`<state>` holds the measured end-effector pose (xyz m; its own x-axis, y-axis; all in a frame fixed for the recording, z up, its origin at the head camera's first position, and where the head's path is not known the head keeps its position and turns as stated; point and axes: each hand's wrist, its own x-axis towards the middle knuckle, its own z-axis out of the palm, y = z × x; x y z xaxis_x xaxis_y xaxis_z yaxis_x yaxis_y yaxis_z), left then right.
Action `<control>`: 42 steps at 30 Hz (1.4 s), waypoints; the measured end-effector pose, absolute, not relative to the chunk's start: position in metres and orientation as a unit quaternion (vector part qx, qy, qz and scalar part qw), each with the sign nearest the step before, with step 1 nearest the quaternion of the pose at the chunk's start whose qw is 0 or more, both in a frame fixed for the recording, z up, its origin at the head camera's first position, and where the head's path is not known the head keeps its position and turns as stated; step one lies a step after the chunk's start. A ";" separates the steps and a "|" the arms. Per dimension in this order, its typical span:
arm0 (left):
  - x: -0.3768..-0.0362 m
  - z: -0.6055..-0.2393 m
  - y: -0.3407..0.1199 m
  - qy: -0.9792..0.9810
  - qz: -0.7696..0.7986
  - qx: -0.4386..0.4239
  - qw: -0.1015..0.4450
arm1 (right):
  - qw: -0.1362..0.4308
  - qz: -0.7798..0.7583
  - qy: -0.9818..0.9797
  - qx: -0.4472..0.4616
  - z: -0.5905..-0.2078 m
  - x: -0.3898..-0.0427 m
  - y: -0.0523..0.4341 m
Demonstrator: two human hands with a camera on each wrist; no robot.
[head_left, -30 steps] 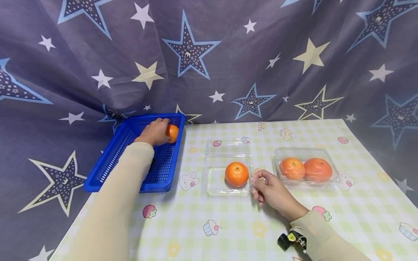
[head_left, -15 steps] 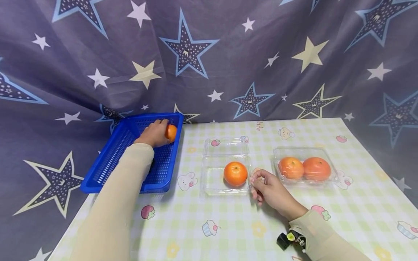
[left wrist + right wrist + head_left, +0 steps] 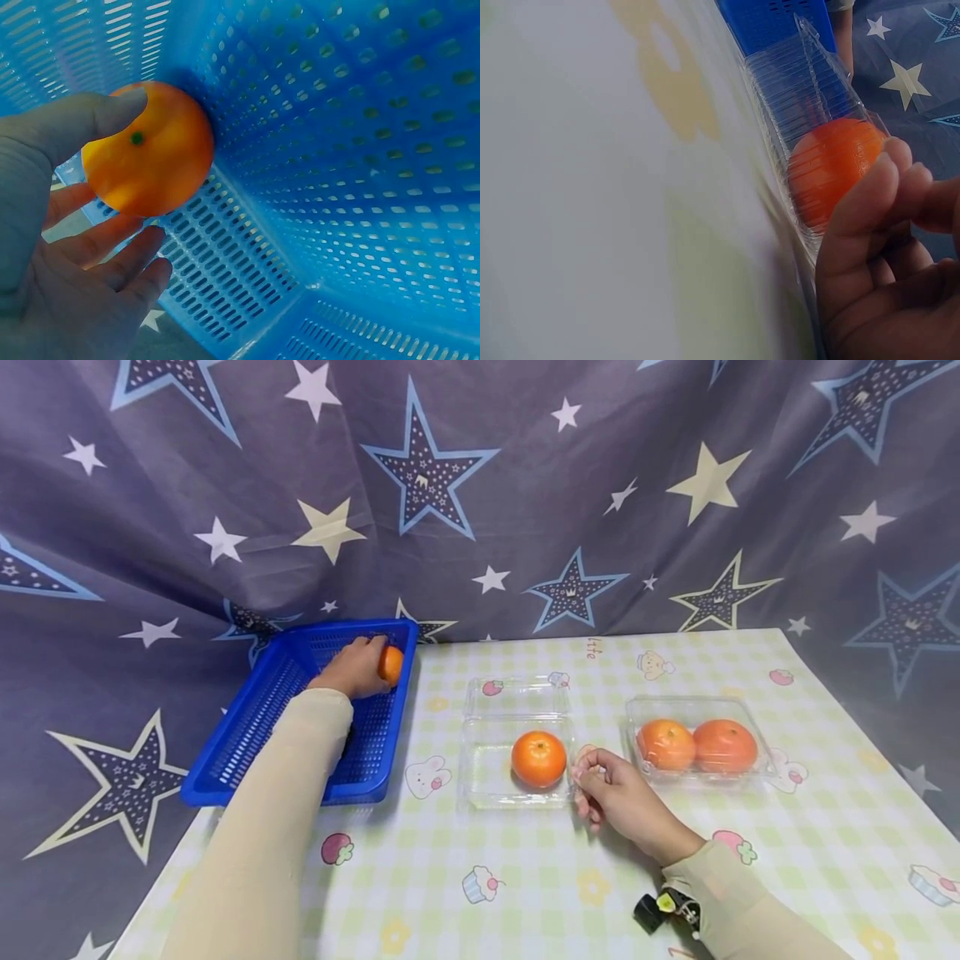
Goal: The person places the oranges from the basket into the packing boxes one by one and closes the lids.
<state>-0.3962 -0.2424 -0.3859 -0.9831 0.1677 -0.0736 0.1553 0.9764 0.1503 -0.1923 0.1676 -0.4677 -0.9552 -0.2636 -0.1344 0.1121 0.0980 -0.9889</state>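
Oranges: four. One gripped by left hand [image 3: 352, 670] inside blue basket [image 3: 247, 735], 10 o'clock. One in open clamshell [image 3: 487, 772], right hand [image 3: 611, 793] pinching its rim. Two in closed clamshell [image 3: 765, 760], 2 o'clock.

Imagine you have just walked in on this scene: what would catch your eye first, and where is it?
First the oranges: one gripped by the left hand inside the blue basket at the table's left, one orange in the open clear box at the middle, and two in a shut box at the right. The right hand pinches the open box's edge. Behind hangs a star-printed curtain.
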 end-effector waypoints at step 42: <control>-0.392 -0.380 -0.247 0.996 0.032 0.060 0.052 | 0.141 -0.670 0.727 -0.050 -0.468 -0.192 0.168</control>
